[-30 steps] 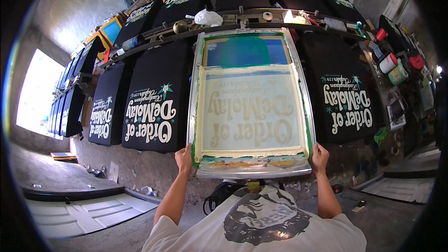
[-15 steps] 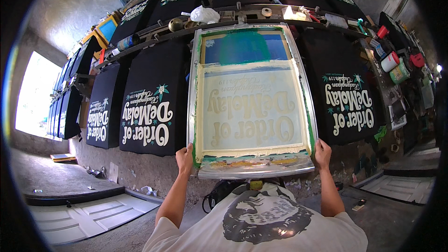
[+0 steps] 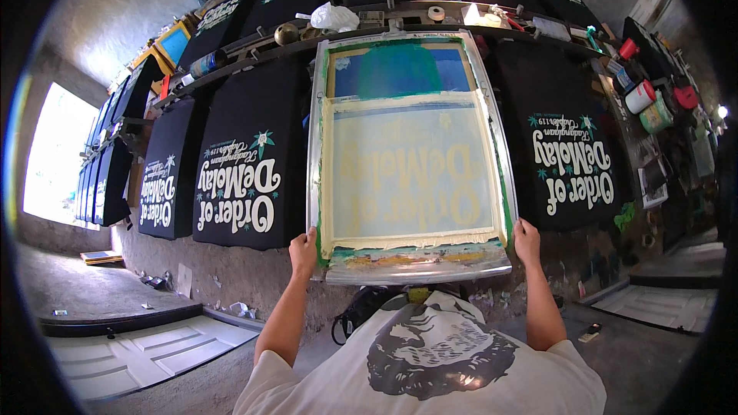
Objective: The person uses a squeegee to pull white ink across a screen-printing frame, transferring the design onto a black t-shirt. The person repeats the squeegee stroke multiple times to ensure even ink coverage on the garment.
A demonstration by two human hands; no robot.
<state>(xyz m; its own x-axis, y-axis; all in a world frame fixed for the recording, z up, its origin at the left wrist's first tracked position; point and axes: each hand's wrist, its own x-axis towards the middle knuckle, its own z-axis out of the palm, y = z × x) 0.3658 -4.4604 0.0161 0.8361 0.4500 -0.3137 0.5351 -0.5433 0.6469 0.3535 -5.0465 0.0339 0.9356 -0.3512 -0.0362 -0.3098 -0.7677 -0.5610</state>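
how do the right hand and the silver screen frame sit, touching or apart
Touching: the head view shows the right hand closed on the right side of the silver screen frame, near its lower corner, with no gap between them.

Left hand (image 3: 303, 253): one, closed in a grip, thumb (image 3: 310, 235) foremost, remaining fingers curled and partly hidden. Right hand (image 3: 527, 243): one, likewise closed, nearly level with the left and well apart from it. Left forearm (image 3: 285, 313), right forearm (image 3: 543, 303): bare, each slanting forward and slightly inward, wrists ahead of elbows.
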